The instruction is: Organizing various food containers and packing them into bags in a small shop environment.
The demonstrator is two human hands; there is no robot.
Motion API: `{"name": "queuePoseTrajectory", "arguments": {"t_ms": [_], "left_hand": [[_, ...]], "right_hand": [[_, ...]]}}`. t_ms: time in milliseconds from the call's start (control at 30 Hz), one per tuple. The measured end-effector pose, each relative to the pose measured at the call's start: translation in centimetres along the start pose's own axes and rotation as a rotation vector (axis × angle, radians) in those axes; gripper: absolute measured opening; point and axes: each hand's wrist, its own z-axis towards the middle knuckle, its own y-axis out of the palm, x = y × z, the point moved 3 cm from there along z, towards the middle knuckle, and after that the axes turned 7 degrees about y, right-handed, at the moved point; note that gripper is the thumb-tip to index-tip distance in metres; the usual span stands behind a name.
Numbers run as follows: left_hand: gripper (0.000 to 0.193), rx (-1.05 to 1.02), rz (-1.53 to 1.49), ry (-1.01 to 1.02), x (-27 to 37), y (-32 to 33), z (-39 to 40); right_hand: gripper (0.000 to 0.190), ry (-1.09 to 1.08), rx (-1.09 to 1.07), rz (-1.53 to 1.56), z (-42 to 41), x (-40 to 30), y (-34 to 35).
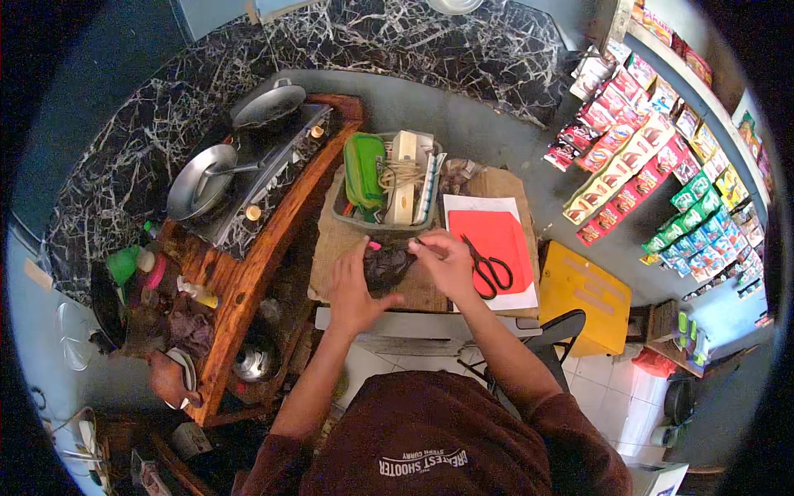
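Note:
A crumpled black plastic bag (pixel 386 265) lies between my hands on the worn wooden tabletop (pixel 335 260). My left hand (pixel 355 288) is at the bag's left side, thumb and fingers spread apart. By its fingertips is a small bright pink piece (pixel 374 246), too small to identify. My right hand (pixel 448 261) pinches the upper right edge of the bag between thumb and fingers; a small pale spot shows at the fingertips. Just right of that hand, black-handled scissors (pixel 494 276) lie on red paper (pixel 490 229), which rests over white sheets (pixel 527 299).
Behind the bag stands a grey plastic bin (pixel 350 218) holding a green pouch (pixel 365 170), a pale box (pixel 403 180) and coiled cord. A wooden counter (pixel 273 204) with a stove and metal pans (pixel 208 180) runs left. To the right are a yellow box (pixel 580 297) and hanging sachets (pixel 645 167).

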Motion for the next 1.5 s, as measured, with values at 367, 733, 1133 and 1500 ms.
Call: {"name": "queuePoseTrajectory", "arguments": {"t_ms": [367, 733, 1133, 1500], "left_hand": [[0.051, 0.141, -0.199, 0.163, -0.1, -6.1, 6.3], [0.049, 0.125, 0.061, 0.401, -4.5, -0.2, 11.8], [0.043, -0.026, -0.184, 0.304, -3.5, 0.7, 6.8], [0.039, 0.159, 0.084, 0.277, 0.8, 1.6, 3.3]], "right_hand": [[0.039, -0.127, 0.036, 0.42, 0.3, -6.6, 0.6], [0.02, -0.031, 0.393, 0.093, -6.7, -1.4, -4.2], [0.019, 0.181, 0.677, 0.064, -20.4, 0.6, -10.8], [0.029, 0.15, 0.571, -0.253, -27.9, 1.0, -21.2]]}}
